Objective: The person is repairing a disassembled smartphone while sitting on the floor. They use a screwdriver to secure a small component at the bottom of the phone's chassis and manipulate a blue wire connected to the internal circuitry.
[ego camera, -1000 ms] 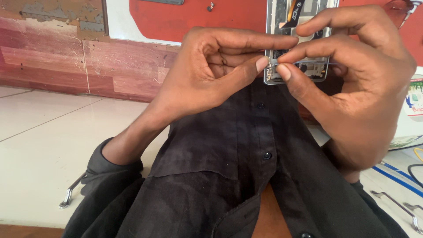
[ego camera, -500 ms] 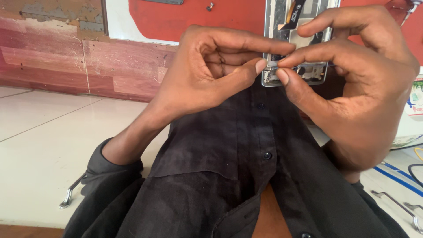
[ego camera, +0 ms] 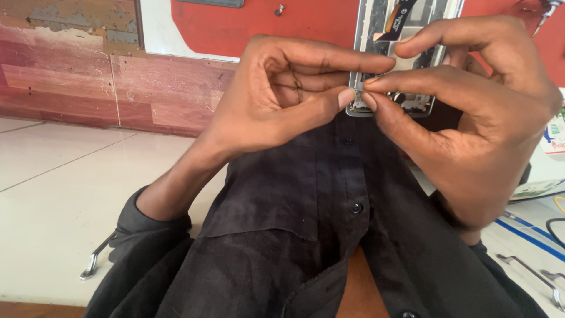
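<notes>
Pinching an opened phone frame (ego camera: pixel 393 88), left hand (ego camera: pixel 282 94) and right hand (ego camera: pixel 471 112) meet fingertip-to-fingertip.

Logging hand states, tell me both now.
Left hand: closed, pinching the bottom edge of the opened phone.
Right hand: closed, pinching the same edge of it.

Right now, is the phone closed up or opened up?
Opened up. The phone has no cover on the side facing us: its silver frame, inner parts and a dark ribbon cable show. The left hand and right hand pinch its lower edge.
</notes>
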